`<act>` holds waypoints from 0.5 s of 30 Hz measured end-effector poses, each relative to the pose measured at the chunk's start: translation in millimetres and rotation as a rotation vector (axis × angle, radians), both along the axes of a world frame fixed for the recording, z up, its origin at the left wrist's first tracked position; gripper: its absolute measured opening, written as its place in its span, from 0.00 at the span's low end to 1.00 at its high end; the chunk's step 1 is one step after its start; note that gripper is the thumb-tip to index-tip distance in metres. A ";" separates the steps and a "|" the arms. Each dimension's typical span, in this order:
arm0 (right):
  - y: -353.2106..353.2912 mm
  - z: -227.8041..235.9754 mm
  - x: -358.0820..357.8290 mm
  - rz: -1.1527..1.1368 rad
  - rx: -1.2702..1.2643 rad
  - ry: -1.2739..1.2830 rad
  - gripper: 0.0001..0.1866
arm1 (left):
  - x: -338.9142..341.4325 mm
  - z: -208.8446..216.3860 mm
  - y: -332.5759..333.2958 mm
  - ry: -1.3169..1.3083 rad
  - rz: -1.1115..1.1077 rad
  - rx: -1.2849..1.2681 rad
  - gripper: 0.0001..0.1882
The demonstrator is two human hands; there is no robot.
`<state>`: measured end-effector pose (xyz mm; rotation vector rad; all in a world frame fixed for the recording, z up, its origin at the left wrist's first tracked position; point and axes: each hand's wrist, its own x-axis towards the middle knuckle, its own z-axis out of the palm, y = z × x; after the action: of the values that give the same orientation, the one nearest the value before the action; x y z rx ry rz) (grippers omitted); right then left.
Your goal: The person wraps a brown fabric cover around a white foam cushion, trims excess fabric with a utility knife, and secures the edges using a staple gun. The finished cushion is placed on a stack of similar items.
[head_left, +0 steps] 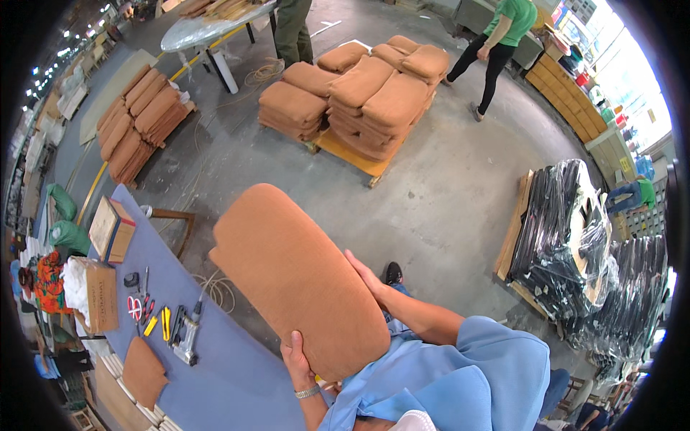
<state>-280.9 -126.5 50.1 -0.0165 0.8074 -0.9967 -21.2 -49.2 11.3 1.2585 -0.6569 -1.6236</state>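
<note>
A long brown fabric-covered cushion (295, 266) with rounded corners is held up off the table, tilted, in front of my body. My left hand (296, 359) grips its lower left edge, thumb lying on the top face and other fingers hidden beneath. Against the right edge rests my right hand (365, 276), its fingers partly out of sight behind the cushion. To the left, a blue-topped table (237, 373) bears a pneumatic staple gun (185, 343), yellow-handled cutters (166, 323), red-handled scissors (135, 309) and a small brown fabric piece (144, 372).
Ahead, brown cushions (366, 82) are piled on a wooden pallet (352, 154); another cushion stack (140, 118) stands farther left. Plastic-wrapped black panels (553, 230) stand at right. An air hose (215, 287) hangs by the table. A person in green (510, 25) walks beyond the pallet.
</note>
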 end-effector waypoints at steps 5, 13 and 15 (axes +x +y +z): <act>38.3 -31.7 -130.5 0.090 -0.077 0.334 0.41 | -123.5 -19.2 -31.7 0.025 -0.138 0.115 0.30; 49.9 -21.7 -298.9 -0.138 -0.012 0.440 0.38 | -307.2 -43.4 -88.3 0.173 -0.270 0.326 0.30; 56.1 -13.8 -319.0 -0.243 0.014 0.421 0.38 | -340.3 -30.7 -117.6 -0.001 -0.392 0.333 0.30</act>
<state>-599.9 -70.3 36.3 -0.1215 1.2222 -1.2382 -361.5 -166.8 -19.4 1.4297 -0.6846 -2.1225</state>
